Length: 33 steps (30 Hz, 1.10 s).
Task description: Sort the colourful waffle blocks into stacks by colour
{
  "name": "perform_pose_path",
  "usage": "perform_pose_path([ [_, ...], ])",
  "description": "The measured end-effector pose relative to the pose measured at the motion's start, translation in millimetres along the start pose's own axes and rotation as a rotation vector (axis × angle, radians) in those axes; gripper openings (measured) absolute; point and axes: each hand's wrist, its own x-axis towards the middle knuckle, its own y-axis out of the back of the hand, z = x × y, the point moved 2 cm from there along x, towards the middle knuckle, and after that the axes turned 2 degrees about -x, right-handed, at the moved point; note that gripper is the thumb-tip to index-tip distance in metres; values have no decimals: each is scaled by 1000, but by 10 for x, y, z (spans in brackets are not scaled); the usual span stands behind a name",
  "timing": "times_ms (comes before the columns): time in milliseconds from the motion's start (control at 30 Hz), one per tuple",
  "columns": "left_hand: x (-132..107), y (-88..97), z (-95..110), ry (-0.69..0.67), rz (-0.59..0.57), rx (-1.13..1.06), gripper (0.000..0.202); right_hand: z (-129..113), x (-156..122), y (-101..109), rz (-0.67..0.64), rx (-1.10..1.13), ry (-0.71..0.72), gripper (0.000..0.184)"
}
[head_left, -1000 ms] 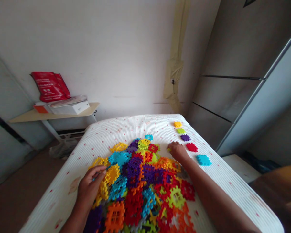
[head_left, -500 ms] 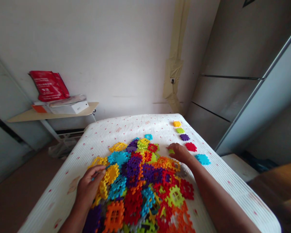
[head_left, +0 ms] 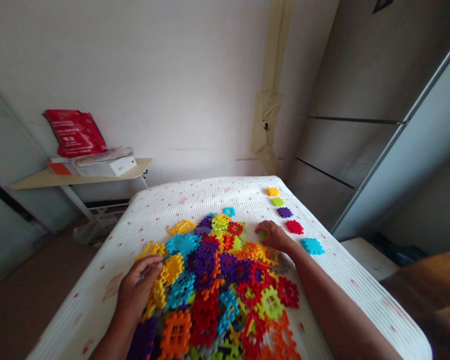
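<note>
A heap of colourful notched plastic building tiles (head_left: 204,262) lies on the covered table. At its left edge is my left hand (head_left: 137,280), fingers curled and thumb pressed toward the index finger, beside a yellow tile (head_left: 172,269). A small bluish patch shows between those fingers, but I cannot make out what it is. Beyond the heap's right side, my right hand (head_left: 275,236) has its fingers closed over a green tile (head_left: 263,234), mostly hidden beneath them, low over the cloth. To the right of that hand, single solid tiles form a row: yellow (head_left: 273,191), green (head_left: 278,201), purple (head_left: 285,212), red (head_left: 294,227) and blue (head_left: 312,246).
A white ribbed cloth with red dots (head_left: 180,196) covers the table. On the left, a small side table (head_left: 135,172) carries a white box (head_left: 114,166) and red bags (head_left: 75,132). A wall stands behind, and a grey cabinet (head_left: 354,105) rises at the right.
My right hand has shifted slightly to the left, with the green tile still under its fingers. My left hand stays nearly in place.
</note>
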Motion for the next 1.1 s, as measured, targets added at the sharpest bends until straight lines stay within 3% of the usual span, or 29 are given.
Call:
perform_pose_path([
  [267,30,-3,-100,-6,-15,-8,40,-20,0,-30,47,8,-2,38],
  [1100,30,-3,-60,-11,-24,-3,35,18,-9,-59,115,85,55,35],
])
